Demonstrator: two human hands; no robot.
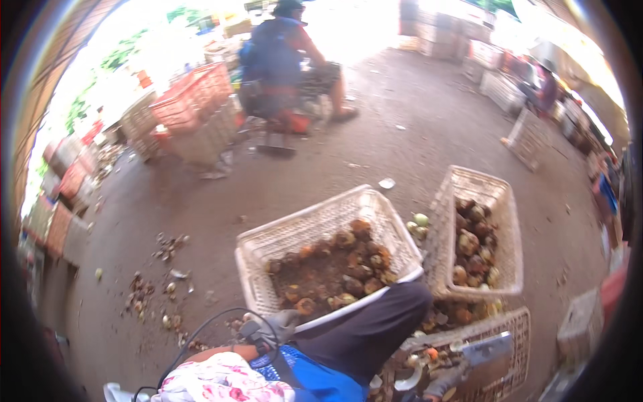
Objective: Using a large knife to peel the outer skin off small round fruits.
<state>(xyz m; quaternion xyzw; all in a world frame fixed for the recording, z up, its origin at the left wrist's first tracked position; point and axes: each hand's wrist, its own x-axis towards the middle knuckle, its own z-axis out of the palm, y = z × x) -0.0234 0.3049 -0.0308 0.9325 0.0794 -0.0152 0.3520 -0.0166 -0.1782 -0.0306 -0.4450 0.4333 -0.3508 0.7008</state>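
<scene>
My left hand (274,329), in a grey glove with a dark strap at the wrist, is at the near left corner of a white plastic crate (306,216). Its fingers are partly hidden, and whether it holds anything is unclear. Round brown onion-like produce (351,271) lies in this crate. At the lower right my right hand (447,382), also gloved, grips a broad-bladed knife (487,349), blurred, above a low crate (525,341) with cut scraps. Another white crate (512,241) behind it holds similar brown produce (472,243).
Peelings (140,291) are scattered on the floor at left. Green round pieces (421,219) lie between the crates. Beyond, a person (281,65) sits on a low seat beside stacked crates (196,100); another person (545,90) is at far right. A crate (527,140) stands tilted nearby.
</scene>
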